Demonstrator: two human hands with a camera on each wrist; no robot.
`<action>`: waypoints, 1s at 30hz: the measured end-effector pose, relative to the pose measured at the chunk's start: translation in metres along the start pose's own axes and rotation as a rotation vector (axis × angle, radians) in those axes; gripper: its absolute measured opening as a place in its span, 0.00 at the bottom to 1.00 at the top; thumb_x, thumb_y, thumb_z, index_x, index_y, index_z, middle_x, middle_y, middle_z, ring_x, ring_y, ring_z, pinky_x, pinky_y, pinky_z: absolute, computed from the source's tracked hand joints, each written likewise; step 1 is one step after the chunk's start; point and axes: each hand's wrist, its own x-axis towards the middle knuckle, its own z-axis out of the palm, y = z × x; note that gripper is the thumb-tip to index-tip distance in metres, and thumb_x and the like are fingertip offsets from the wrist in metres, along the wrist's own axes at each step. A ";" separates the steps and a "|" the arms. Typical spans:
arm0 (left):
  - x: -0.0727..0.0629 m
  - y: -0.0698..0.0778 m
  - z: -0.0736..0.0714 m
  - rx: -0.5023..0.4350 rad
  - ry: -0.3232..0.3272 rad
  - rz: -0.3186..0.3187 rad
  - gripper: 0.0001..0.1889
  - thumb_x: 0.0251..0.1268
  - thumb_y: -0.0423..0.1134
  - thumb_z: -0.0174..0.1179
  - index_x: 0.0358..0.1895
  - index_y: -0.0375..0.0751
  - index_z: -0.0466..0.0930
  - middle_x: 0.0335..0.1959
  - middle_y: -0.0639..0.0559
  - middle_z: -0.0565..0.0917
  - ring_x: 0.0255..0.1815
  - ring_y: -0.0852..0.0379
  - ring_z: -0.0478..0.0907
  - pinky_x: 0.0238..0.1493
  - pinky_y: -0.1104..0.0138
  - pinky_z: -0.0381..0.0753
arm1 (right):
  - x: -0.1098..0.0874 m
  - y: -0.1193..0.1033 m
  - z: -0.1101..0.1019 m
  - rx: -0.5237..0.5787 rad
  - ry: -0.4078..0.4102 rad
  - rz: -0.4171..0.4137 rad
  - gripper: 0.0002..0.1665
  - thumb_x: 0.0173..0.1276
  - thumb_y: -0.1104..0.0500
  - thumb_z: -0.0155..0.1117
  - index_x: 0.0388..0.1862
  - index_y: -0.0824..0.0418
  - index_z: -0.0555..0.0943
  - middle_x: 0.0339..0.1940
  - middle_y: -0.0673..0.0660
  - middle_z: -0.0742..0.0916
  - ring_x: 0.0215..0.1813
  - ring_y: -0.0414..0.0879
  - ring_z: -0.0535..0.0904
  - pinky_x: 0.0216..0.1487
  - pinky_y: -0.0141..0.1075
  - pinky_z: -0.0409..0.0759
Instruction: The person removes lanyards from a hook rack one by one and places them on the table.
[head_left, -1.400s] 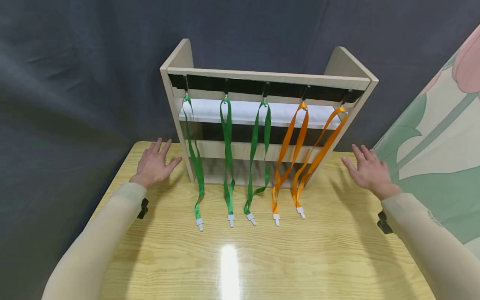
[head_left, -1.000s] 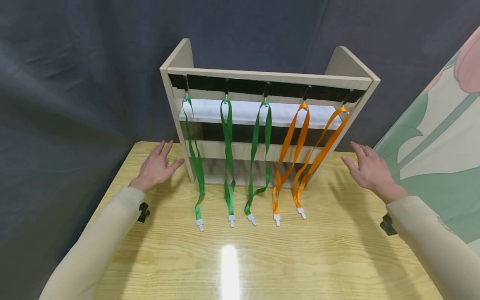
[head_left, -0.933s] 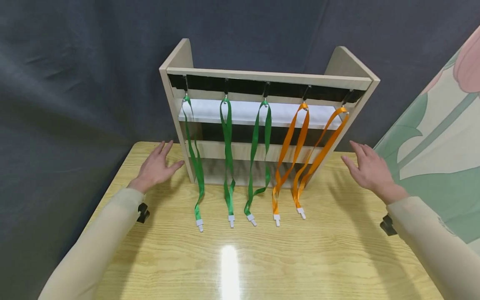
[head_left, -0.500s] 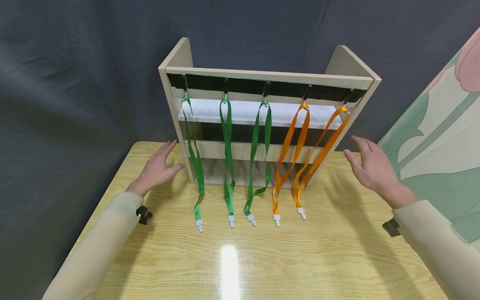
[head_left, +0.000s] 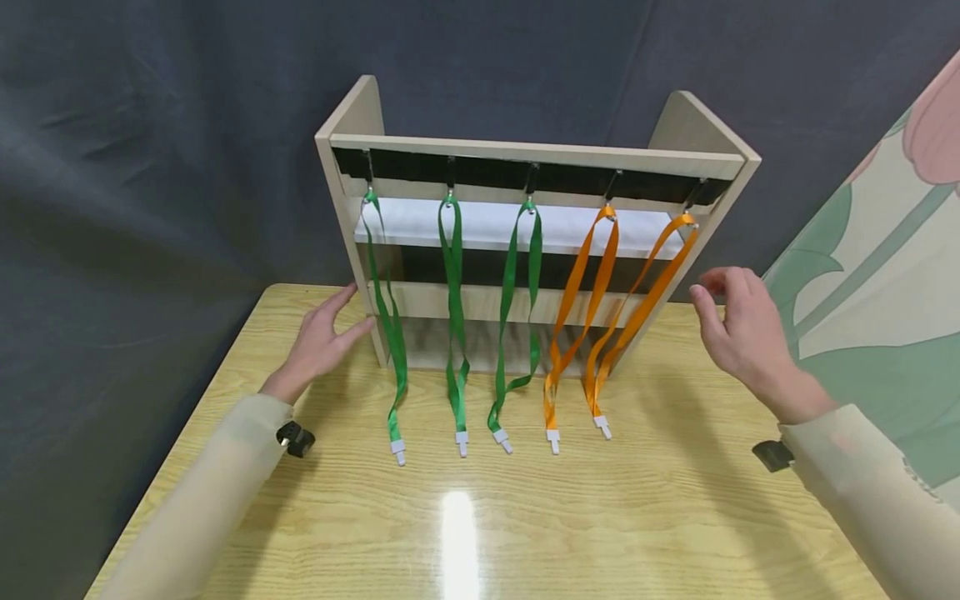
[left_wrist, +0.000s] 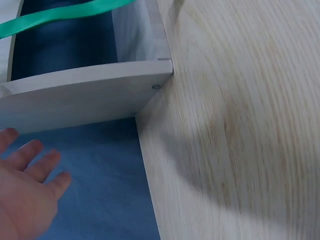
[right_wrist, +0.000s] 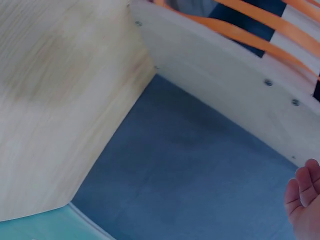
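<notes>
A pale wooden rack [head_left: 536, 153] stands at the back of the table, with a row of metal hooks along its black strip. Three green lanyards [head_left: 456, 275] hang on the left hooks and two orange lanyards [head_left: 576, 287] on the right ones, each ending in a white clip [head_left: 552, 440]. My left hand [head_left: 318, 342] is beside the rack's left side panel, fingers extended and thumb spread, holding nothing. Off the rack's right side my right hand [head_left: 742, 329] hovers with fingers loosely bent and nothing in them. The right wrist view shows its fingertips [right_wrist: 306, 187] near the side panel.
The rack has a white shelf [head_left: 517, 223] behind the lanyards and a lower crossbar [head_left: 487, 300]. A dark cloth [head_left: 517, 67] hangs behind the wood-grain table [head_left: 540, 517]. A floral curtain [head_left: 885, 275] closes off the right side.
My left hand has shifted slightly right, closer to the rack's side. The right hand has turned and its fingers have bent inward. The lanyards hang as before.
</notes>
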 end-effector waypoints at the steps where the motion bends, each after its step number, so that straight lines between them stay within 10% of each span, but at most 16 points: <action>1: 0.000 0.001 0.001 -0.017 0.006 -0.001 0.37 0.69 0.52 0.55 0.73 0.36 0.55 0.70 0.38 0.61 0.68 0.39 0.59 0.65 0.45 0.56 | 0.001 -0.002 0.000 0.003 0.009 -0.008 0.14 0.72 0.60 0.54 0.46 0.73 0.72 0.40 0.67 0.76 0.43 0.60 0.70 0.42 0.51 0.63; 30: 0.000 0.015 0.016 -0.251 0.113 0.065 0.25 0.72 0.42 0.54 0.69 0.41 0.67 0.66 0.43 0.69 0.65 0.44 0.65 0.63 0.51 0.62 | 0.023 -0.043 -0.006 0.087 0.221 -0.077 0.14 0.65 0.65 0.64 0.48 0.70 0.79 0.42 0.60 0.85 0.37 0.25 0.73 0.35 0.21 0.69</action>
